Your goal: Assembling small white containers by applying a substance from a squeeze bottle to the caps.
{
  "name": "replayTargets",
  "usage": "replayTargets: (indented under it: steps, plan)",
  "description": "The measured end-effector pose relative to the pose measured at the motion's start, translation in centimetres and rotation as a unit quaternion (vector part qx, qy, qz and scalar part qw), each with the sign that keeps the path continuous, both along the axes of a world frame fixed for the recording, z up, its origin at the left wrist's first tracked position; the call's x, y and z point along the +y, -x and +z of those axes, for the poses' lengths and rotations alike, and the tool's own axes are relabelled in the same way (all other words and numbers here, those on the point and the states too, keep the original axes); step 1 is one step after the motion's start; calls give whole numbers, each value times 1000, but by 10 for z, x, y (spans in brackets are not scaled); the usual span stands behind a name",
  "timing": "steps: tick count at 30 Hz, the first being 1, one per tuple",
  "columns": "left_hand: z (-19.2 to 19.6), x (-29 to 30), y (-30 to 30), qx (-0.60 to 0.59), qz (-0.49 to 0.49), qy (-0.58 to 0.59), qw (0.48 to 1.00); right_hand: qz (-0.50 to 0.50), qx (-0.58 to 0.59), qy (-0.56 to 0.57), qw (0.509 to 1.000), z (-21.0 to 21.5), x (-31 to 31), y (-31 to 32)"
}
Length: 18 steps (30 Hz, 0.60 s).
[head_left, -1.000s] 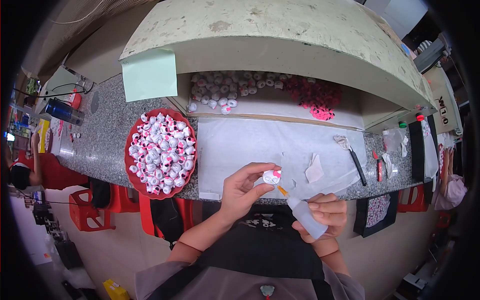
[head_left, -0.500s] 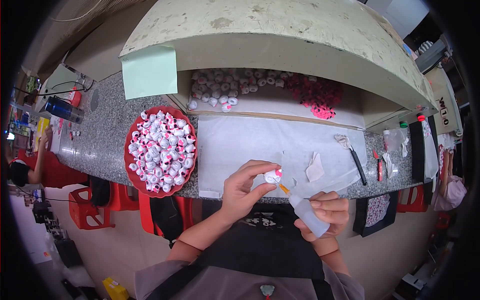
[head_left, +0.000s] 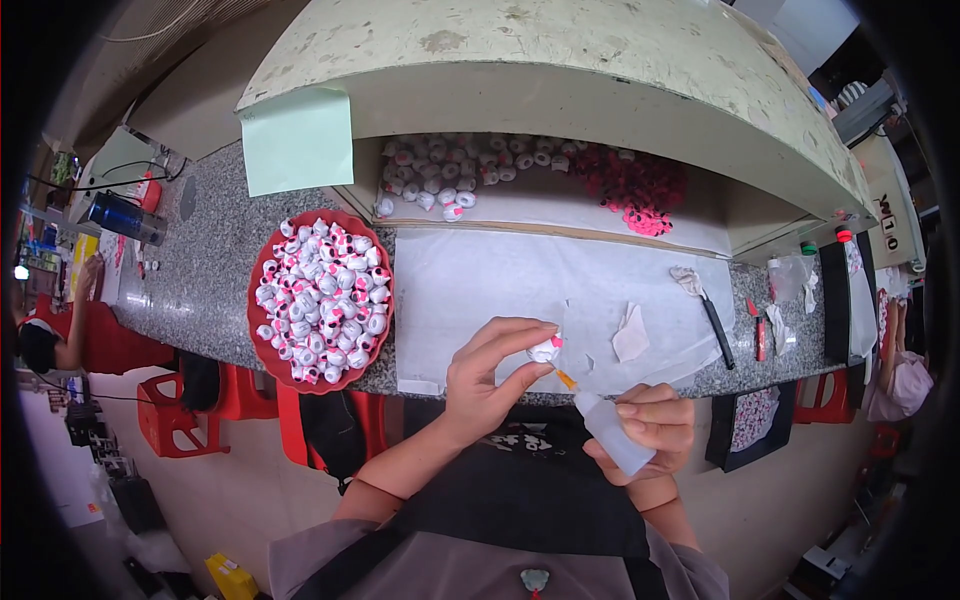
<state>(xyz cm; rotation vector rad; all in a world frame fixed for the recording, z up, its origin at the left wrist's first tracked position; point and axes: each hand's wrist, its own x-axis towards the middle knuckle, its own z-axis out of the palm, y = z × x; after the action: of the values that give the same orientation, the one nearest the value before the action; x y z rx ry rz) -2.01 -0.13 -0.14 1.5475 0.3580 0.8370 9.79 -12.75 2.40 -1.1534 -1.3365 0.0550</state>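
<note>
Between the thumb and fingers of my left hand (head_left: 487, 378) is a small white figure piece with a pink patch (head_left: 545, 349). My right hand (head_left: 655, 428) is wrapped round a translucent squeeze bottle (head_left: 612, 432), tilted with its orange nozzle (head_left: 567, 381) pointing up and left toward the piece. The nozzle tip is very close to the piece's underside; whether they touch I cannot tell. Both hands are above the near edge of the white paper sheet (head_left: 470, 290). To the left, a red scalloped bowl (head_left: 262, 345) is heaped with similar white, pink and black pieces (head_left: 325, 300).
Under the overhanging shelf (head_left: 480, 90) lie more white pieces (head_left: 440, 170) and a pile of pink parts (head_left: 645, 195). A paper scrap (head_left: 630, 335), a black-handled tool (head_left: 716, 332) and a red tube (head_left: 760, 340) lie on the right. Another person (head_left: 75, 335) sits far left.
My left hand has turned the white piece slightly, so less of its pink patch shows. The bottle in my right hand has shifted a little to the left.
</note>
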Motion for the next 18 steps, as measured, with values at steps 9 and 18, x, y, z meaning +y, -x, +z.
replayTargets:
  steps: [9,18]
  plan:
    - [-13,20,4,-48,89,16,995,-76,97,24,992,-4,10,-18]
    - [-15,45,14,-61,167,101,979,-114,115,253,954,-88,88,-144]
